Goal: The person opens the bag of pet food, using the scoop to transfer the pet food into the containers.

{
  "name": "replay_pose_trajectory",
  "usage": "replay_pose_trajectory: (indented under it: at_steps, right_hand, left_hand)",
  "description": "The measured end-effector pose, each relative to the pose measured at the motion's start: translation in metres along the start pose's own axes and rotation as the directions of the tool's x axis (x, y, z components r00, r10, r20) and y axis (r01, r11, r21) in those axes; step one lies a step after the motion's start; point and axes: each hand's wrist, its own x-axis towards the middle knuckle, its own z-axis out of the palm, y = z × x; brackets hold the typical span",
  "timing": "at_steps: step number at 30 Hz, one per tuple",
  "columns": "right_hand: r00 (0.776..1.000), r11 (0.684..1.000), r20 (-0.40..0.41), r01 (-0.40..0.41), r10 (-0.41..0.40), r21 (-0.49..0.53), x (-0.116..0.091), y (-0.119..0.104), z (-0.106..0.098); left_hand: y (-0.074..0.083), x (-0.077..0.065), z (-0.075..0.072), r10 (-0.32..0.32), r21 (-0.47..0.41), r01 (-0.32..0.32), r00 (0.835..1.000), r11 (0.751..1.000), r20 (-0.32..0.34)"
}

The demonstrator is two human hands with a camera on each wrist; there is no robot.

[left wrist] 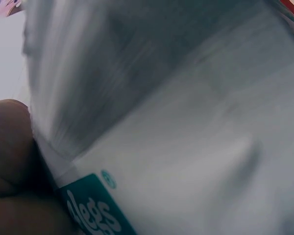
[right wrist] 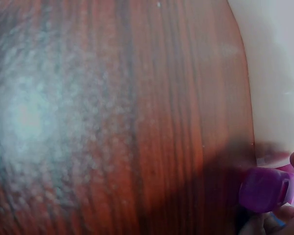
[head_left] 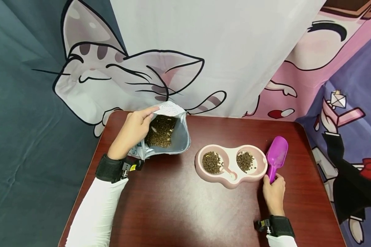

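Observation:
My left hand grips the rim of an open pet food bag at the back left of the table. Brown kibble shows inside it. In the left wrist view, the bag's silvery side fills most of the picture, with fingers at its edge. At the right, my right hand holds a purple scoop by its handle; the scoop's bowl looks empty. Its handle end is also in the right wrist view. Left of the scoop sits a pink double pet bowl, with kibble in both hollows.
The dark red wooden table has its back edge against a white cloth printed with a cartoon cat. A purple cloth with drawn figures hangs along the right side, and a grey-green one along the left.

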Motion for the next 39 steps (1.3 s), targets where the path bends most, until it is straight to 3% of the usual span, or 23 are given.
replay_pose_trajectory:
  at_steps: [6,12,23,28,33,36,39]
  right_hand:
    - [1.000,0.999,-0.020,-0.002,0.002,0.032,-0.003,0.000,-0.004]
    - [0.996,0.998,-0.082,0.031,-0.027,0.053,-0.003,-0.005,-0.015]
    - [0.964,0.977,-0.193,0.199,-0.182,0.072,0.012,-0.056,-0.041]
    - [0.937,0.939,-0.183,0.322,-0.297,0.122,0.019,-0.082,-0.036]
    - [0.903,0.891,-0.100,0.429,-0.418,0.146,0.023,-0.109,-0.026]
    - [0.868,0.856,-0.040,0.495,-0.495,0.149,0.026,-0.128,-0.020]
    - [0.812,0.803,0.018,0.574,-0.583,0.159,0.030,-0.149,-0.013]
  left_hand:
    - [0.002,0.000,0.001,0.002,0.010,-0.002,1.000,1.000,0.001]
    - [0.005,0.002,0.005,0.022,0.044,-0.020,0.999,0.999,-0.045]
    - [0.009,0.006,0.011,0.032,0.020,-0.030,0.991,0.999,-0.132]
    - [0.014,0.010,0.014,0.054,0.015,-0.052,0.983,0.999,-0.175]
    - [0.022,0.015,0.018,0.063,-0.007,-0.065,0.984,0.998,-0.164]
    - [0.027,0.018,0.020,0.083,-0.024,-0.088,0.985,0.996,-0.149]
    - [0.032,0.020,0.022,0.106,-0.039,-0.112,0.986,0.993,-0.126]
